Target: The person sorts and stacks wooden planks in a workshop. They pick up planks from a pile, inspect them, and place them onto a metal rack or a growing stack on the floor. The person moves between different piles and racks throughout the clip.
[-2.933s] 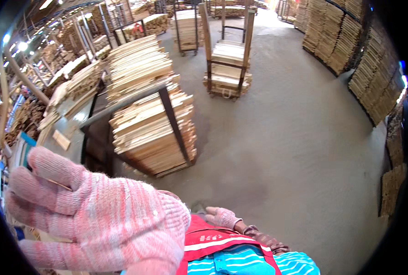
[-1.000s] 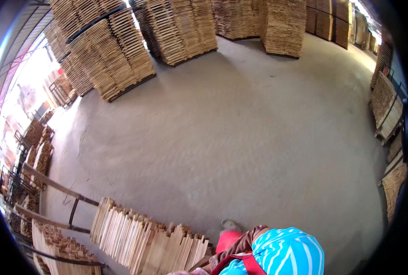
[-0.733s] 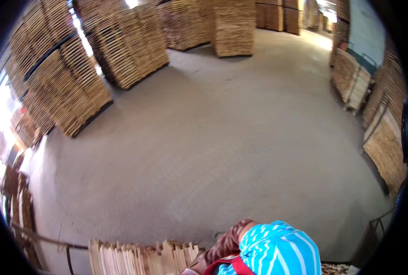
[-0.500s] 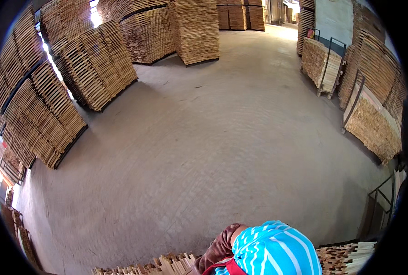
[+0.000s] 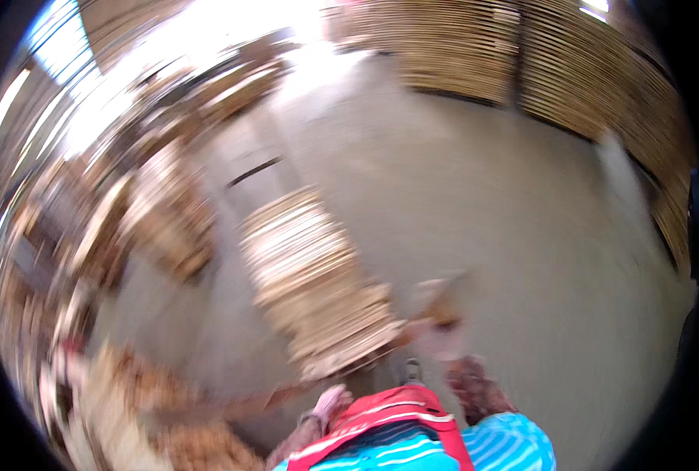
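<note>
Motion blurs the whole picture. My left hand (image 5: 333,402) is low beside the red apron (image 5: 396,412), close to the near end of a stack of light wooden boards (image 5: 310,267). Its fingers are smeared, so a grip cannot be made out. My right hand (image 5: 445,339) reaches forward, just right of the stack's near end. A blurred tan and brown object (image 5: 439,304) shows at its far side; whether the hand holds it is unclear. The stack rests on a cart with a dark handle bar (image 5: 255,171) at its far end.
More wood piles stand at the left, one pale pile (image 5: 169,212) beyond the cart and another (image 5: 192,447) near my left side. Tall board stacks (image 5: 459,51) line the far right. Grey concrete floor (image 5: 538,235) lies between.
My view has swung round to another part of the hall. The loaded cart now lies before me, and both hands have come into view.
</note>
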A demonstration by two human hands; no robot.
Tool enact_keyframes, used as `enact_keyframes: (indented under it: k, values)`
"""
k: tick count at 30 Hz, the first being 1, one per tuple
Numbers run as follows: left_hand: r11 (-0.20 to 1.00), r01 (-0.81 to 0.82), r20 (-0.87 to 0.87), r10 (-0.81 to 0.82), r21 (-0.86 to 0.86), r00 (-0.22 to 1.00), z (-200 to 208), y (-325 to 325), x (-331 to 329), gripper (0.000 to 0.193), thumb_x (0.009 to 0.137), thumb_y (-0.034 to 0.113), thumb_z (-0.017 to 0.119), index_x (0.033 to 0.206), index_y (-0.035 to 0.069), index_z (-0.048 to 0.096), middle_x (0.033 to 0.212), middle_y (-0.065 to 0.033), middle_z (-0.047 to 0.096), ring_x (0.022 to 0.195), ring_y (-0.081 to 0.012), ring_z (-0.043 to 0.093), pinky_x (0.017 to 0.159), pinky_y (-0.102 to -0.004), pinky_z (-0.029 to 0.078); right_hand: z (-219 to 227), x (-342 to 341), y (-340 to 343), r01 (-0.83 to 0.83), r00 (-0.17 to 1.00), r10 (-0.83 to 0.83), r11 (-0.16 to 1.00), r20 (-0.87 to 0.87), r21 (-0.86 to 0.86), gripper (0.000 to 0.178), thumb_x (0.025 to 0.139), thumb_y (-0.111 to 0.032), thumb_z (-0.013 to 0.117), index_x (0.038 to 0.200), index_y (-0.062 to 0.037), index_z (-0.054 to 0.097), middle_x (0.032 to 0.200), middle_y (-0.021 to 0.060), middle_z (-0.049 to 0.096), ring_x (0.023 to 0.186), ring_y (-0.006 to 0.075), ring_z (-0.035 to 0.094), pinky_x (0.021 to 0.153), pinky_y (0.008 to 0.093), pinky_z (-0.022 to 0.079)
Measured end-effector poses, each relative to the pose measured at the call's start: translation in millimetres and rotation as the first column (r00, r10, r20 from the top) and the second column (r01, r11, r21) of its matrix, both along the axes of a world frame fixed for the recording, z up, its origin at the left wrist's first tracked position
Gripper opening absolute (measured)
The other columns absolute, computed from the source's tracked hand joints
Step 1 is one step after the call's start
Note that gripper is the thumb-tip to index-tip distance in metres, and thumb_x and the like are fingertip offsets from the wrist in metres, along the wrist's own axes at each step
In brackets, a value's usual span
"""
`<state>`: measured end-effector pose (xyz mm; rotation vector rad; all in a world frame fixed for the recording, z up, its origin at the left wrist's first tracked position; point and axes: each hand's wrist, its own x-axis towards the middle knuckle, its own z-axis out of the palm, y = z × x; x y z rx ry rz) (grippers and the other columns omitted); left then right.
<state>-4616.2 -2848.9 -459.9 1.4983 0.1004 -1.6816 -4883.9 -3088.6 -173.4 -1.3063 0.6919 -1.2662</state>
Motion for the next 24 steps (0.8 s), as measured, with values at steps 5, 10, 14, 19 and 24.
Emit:
enact_keyframes:
  k: [5,10,14,19,24]
  values:
    - [0.988,-0.141,0.247,0.151,-0.058,0.957,7.2,89.5,37.7,0.019,0.097,0.030,0.059,0.086,0.014,0.063,0.076,-0.0020,0.063,0.060,-0.0173,0.058,0.050,-0.0325,0.042,22.2,-0.3,29.9,0.576,0.806,-0.585,0.739,0.092,-0.350,0.059,0.092,-0.021,0.075,0.139,-0.0010,0.045,0.132,0.0106,0.056,0.119,0.0249,0.057,0.108,0.0419,0.048]
    - [0.851,-0.523,0.173,0.508,0.053,0.844,2.1,179.7,89.3,0.016,0.098,0.022,0.056,0.083,0.022,0.050,0.063,0.0068,0.045,0.047,-0.0074,0.041,0.040,-0.0279,0.026,25.4,19.1,38.3,0.774,0.563,-0.814,0.580,-0.143,-0.254,0.069,0.093,-0.035,0.075,0.142,0.0015,0.044,0.135,0.0178,0.058,0.121,0.0284,0.059,0.107,0.0402,0.047]
    - [0.732,-0.680,0.083,0.677,0.027,0.732,11.7,226.4,101.3,0.010,0.098,0.027,0.061,0.094,0.020,0.056,0.071,0.0038,0.055,0.053,-0.0098,0.049,0.044,-0.0280,0.034,5.4,-10.7,-3.6,0.787,0.463,-0.841,0.536,-0.280,-0.307,0.095,0.088,-0.055,0.074,0.153,0.0013,0.035,0.149,0.0242,0.048,0.127,0.0362,0.057,0.109,0.0416,0.047]
    - [0.692,-0.719,0.045,0.717,0.069,0.695,63.0,176.3,156.7,0.009,0.098,0.026,0.064,0.096,0.019,0.059,0.067,0.0043,0.051,0.048,-0.0092,0.044,0.039,-0.0270,0.030,28.0,42.0,-0.4,0.840,0.339,-0.875,0.447,-0.346,-0.308,0.083,0.094,-0.049,0.070,0.150,0.0030,0.037,0.138,0.0220,0.056,0.117,0.0316,0.060,0.103,0.0408,0.050]
    - [0.855,-0.470,0.016,0.484,-0.219,0.875,12.7,142.0,284.2,0.025,0.101,0.027,0.060,0.122,0.015,0.059,0.097,-0.0055,0.069,0.075,-0.0161,0.067,0.063,-0.0309,0.054,17.8,16.5,-25.9,0.742,0.394,-0.844,0.525,-0.363,-0.416,0.076,0.100,-0.055,0.058,0.149,0.0014,0.043,0.132,0.0206,0.065,0.127,0.0360,0.058,0.110,0.0439,0.044]
